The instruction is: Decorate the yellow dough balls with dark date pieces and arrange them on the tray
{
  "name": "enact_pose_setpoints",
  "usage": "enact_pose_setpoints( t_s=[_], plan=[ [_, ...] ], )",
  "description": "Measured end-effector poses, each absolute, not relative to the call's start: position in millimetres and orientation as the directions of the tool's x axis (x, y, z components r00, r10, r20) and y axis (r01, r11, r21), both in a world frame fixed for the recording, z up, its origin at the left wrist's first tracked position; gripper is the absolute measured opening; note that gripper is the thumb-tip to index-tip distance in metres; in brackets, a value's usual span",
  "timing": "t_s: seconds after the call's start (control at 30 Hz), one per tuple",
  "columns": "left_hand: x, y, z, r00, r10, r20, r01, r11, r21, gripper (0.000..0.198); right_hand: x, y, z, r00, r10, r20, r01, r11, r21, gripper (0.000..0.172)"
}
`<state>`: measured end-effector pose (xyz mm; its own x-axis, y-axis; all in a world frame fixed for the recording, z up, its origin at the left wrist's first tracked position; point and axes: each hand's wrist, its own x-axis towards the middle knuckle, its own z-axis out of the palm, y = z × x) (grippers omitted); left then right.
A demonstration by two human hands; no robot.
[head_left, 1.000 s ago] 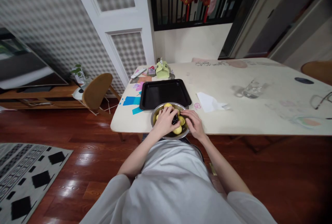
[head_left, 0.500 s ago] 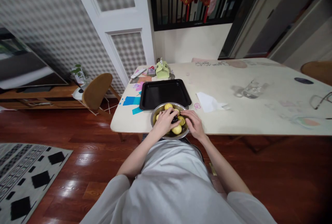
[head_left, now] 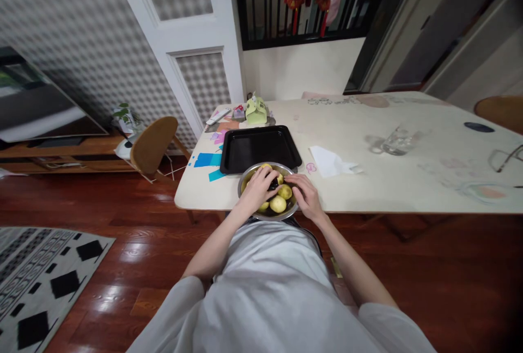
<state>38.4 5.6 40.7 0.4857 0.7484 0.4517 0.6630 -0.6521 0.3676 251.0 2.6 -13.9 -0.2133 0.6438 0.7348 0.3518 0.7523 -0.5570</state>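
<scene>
A metal bowl at the table's front edge holds several yellow potatoes and something small and black. My left hand reaches into the bowl from the left, fingers bent over the black thing and the potatoes; what its fingertips grip, if anything, is hidden. On the bowl's right rim rests my right hand, with its fingers stretched toward the middle and the thumb apart. Directly behind the bowl lies a black baking tray.
On the white table are a folded white paper, a clear glass, a green box, a remote and, at the far right, glasses. A wooden chair stands left.
My left hand has shifted slightly up and left over the potatoes, and some potatoes in the bowl look moved. My right hand stays at the rim.
</scene>
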Motion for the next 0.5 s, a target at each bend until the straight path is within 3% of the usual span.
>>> enact_pose_setpoints(
  t_s=[0.2,0.33,0.5],
  plan=[
    [24.7,14.7,54.6,0.313,0.777,0.546,0.589,-0.609,0.53,0.012,249.5,1.1,-11.5,-0.199,0.661,0.723,0.347,0.738,-0.579,0.031],
    [-5.4,50.5,61.8,0.112,0.774,0.624,0.66,-0.527,0.535,0.012,248.8,1.3,-11.7,-0.196,0.662,0.724,0.341,0.738,-0.582,0.03],
    [-41.6,100.8,47.2,0.059,0.859,0.508,0.787,-0.353,0.505,0.011,249.0,2.5,-14.4,-0.196,0.652,0.732,0.329,0.747,-0.578,0.03]
  ],
)
